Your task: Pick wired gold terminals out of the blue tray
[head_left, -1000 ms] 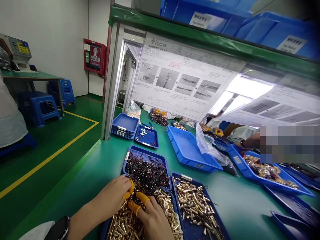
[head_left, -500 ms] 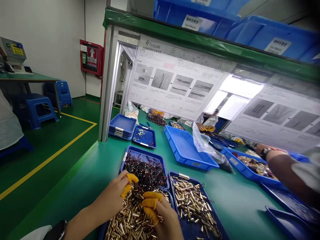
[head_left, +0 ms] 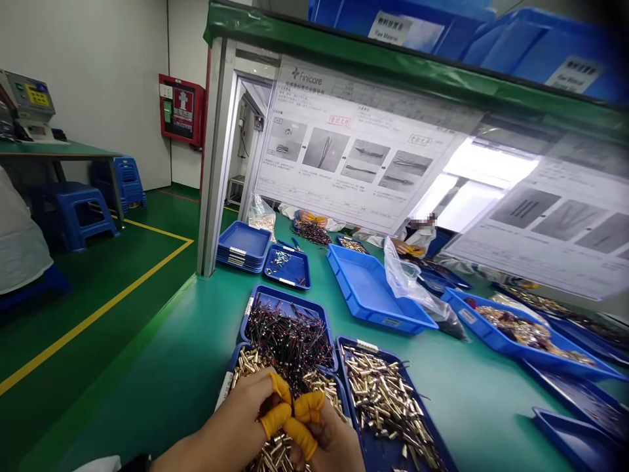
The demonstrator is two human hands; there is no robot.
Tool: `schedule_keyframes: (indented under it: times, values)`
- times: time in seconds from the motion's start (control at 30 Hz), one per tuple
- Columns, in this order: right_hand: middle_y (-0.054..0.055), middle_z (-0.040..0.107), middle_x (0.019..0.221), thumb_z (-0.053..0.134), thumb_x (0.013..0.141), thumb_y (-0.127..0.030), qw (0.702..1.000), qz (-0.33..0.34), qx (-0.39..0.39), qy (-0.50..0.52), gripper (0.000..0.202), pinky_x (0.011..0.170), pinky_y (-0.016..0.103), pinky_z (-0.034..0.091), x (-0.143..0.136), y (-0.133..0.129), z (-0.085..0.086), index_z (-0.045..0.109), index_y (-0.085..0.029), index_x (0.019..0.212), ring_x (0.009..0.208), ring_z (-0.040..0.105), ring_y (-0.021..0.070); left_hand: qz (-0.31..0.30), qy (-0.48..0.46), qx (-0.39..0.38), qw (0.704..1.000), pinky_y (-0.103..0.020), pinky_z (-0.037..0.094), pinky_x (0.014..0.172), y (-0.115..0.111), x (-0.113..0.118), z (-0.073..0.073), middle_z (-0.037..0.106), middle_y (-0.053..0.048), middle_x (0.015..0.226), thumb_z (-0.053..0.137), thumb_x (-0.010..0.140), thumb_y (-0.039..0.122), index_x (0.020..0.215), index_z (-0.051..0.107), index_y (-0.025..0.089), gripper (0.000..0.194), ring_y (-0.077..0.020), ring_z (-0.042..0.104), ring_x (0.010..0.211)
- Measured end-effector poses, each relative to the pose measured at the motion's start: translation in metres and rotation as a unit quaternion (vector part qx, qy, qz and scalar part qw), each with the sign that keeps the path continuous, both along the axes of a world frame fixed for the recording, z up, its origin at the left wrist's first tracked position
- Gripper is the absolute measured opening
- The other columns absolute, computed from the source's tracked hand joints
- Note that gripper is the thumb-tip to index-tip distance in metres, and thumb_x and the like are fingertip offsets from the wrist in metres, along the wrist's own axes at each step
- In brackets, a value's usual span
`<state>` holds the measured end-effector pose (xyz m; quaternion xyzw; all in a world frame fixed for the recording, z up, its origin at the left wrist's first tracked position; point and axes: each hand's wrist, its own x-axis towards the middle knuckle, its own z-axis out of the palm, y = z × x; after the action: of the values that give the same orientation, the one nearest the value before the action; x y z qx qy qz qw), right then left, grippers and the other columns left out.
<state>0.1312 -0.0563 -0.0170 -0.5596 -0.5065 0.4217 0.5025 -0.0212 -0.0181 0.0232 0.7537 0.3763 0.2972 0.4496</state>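
My left hand (head_left: 250, 410) and my right hand (head_left: 319, 429) meet over a tray of brass-coloured metal tubes (head_left: 275, 453). Yellow covers wrap some fingertips on both. The fingers of each are pinched together, and what is between them is too small to make out. Just beyond lies a blue tray (head_left: 322, 313) heaped with dark wires (head_left: 289, 334), some with red. To the right, another tray (head_left: 366, 452) holds brass-coloured tubes (head_left: 381, 393) with thin dark wires among them.
Stacked blue trays (head_left: 244, 239), a small parts tray (head_left: 295, 269) and a light-blue bin (head_left: 368, 288) stand farther back. A plastic bag (head_left: 403, 278) leans over the bin. Instruction sheets (head_left: 354, 151) hang ahead. Other people's hands (head_left: 312, 218) work across the table.
My hands have come together, and their fingers have closed at one spot above the tubes. The co-worker's arm at the right has gone out of view. The camera view has shifted slightly.
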Motion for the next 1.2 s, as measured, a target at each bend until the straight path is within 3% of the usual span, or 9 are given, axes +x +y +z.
schedule_keyframes:
  times: [0.17, 0.3, 0.4, 0.53, 0.7, 0.9, 1.0, 1.1, 1.2]
  values:
    - [-0.009, 0.046, 0.040, 0.066, 0.067, -0.028, 0.998, 0.010, -0.009, -0.058, 0.020, 0.035, 0.016, 0.032, -0.002, -0.002, 0.011, 0.050, -0.020, 0.058, 0.033, 0.047, 0.0080, 0.007, -0.005, -0.010, 1.000, -0.023, 0.032, 0.056, 0.002, 0.000, 0.000, 0.047, 0.001, 0.068, 0.050, 0.073, 0.015, 0.059, 0.044, 0.018, 0.015, -0.0148, 0.045, 0.064]
    - [-0.009, 0.046, 0.041, 0.061, 0.067, -0.023, 0.995, 0.038, -0.015, -0.087, 0.016, 0.036, 0.016, 0.036, -0.004, -0.002, 0.015, 0.047, -0.022, 0.060, 0.034, 0.048, 0.0083, 0.004, -0.045, -0.015, 0.999, -0.023, 0.031, 0.053, 0.001, 0.001, 0.002, 0.045, 0.002, 0.063, 0.051, 0.068, 0.016, 0.056, 0.045, 0.018, 0.014, -0.0140, 0.042, 0.060]
    - [-0.008, 0.050, 0.040, 0.062, 0.071, -0.029, 0.995, 0.062, -0.025, -0.070, 0.019, 0.036, 0.016, 0.038, -0.004, -0.002, 0.013, 0.047, -0.021, 0.063, 0.034, 0.050, 0.0086, 0.006, -0.092, -0.053, 0.994, -0.022, 0.030, 0.049, 0.001, 0.002, 0.001, 0.045, 0.002, 0.062, 0.054, 0.065, 0.018, 0.056, 0.047, 0.017, 0.012, -0.0129, 0.041, 0.057]
    - [-0.007, 0.055, 0.040, 0.062, 0.075, -0.048, 0.989, 0.130, -0.030, 0.065, 0.031, 0.040, 0.016, 0.043, -0.003, -0.001, 0.013, 0.049, -0.020, 0.071, 0.034, 0.055, 0.0085, 0.009, -0.155, -0.141, 0.978, -0.022, 0.032, 0.048, 0.003, 0.003, -0.006, 0.047, 0.003, 0.058, 0.057, 0.065, 0.019, 0.060, 0.050, 0.015, 0.009, -0.0114, 0.042, 0.052]
    - [-0.005, 0.061, 0.049, 0.067, 0.072, -0.048, 0.973, 0.177, -0.044, 0.140, 0.033, 0.044, 0.016, 0.048, -0.002, 0.001, 0.022, 0.051, -0.019, 0.077, 0.038, 0.059, 0.0079, -0.014, -0.209, -0.220, 0.953, -0.021, 0.036, 0.048, 0.003, 0.004, -0.008, 0.051, 0.004, 0.053, 0.063, 0.066, 0.023, 0.064, 0.049, 0.016, 0.015, -0.0109, 0.047, 0.049]
    - [-0.006, 0.059, 0.048, 0.077, 0.062, -0.039, 0.984, 0.101, -0.052, 0.138, 0.033, 0.042, 0.016, 0.045, -0.002, 0.001, 0.020, 0.056, -0.018, 0.075, 0.035, 0.055, 0.0071, 0.029, -0.170, -0.154, 0.973, -0.026, 0.045, 0.062, 0.003, -0.001, -0.003, 0.053, 0.003, 0.068, 0.050, 0.075, 0.017, 0.078, 0.050, 0.018, 0.003, -0.0151, 0.057, 0.065]
    - [-0.006, 0.053, 0.048, 0.077, 0.057, -0.047, 0.993, 0.067, -0.058, 0.076, 0.037, 0.037, 0.016, 0.040, 0.000, 0.000, 0.013, 0.059, -0.016, 0.064, 0.035, 0.050, 0.0069, 0.046, -0.134, -0.133, 0.981, -0.029, 0.045, 0.069, 0.004, -0.003, -0.005, 0.053, 0.001, 0.076, 0.045, 0.076, 0.009, 0.081, 0.047, 0.019, 0.011, -0.0165, 0.059, 0.073]
    - [-0.005, 0.046, 0.050, 0.066, 0.063, -0.057, 0.999, 0.038, -0.021, 0.004, 0.042, 0.036, 0.018, 0.034, 0.003, -0.001, 0.009, 0.054, -0.017, 0.058, 0.038, 0.041, 0.0076, 0.047, -0.083, -0.082, 0.992, -0.028, 0.044, 0.071, 0.004, -0.004, -0.009, 0.053, -0.001, 0.082, 0.045, 0.072, 0.003, 0.075, 0.048, 0.019, 0.017, -0.0171, 0.055, 0.079]
    - [-0.006, 0.039, 0.048, 0.052, 0.075, -0.058, 0.993, 0.013, 0.033, -0.111, 0.045, 0.042, 0.021, 0.026, 0.005, -0.003, 0.009, 0.046, -0.019, 0.053, 0.044, 0.033, 0.0091, 0.029, -0.067, -0.015, 0.997, -0.025, 0.042, 0.069, 0.003, -0.003, -0.008, 0.053, -0.001, 0.084, 0.043, 0.069, -0.001, 0.072, 0.049, 0.020, 0.022, -0.0160, 0.051, 0.079]
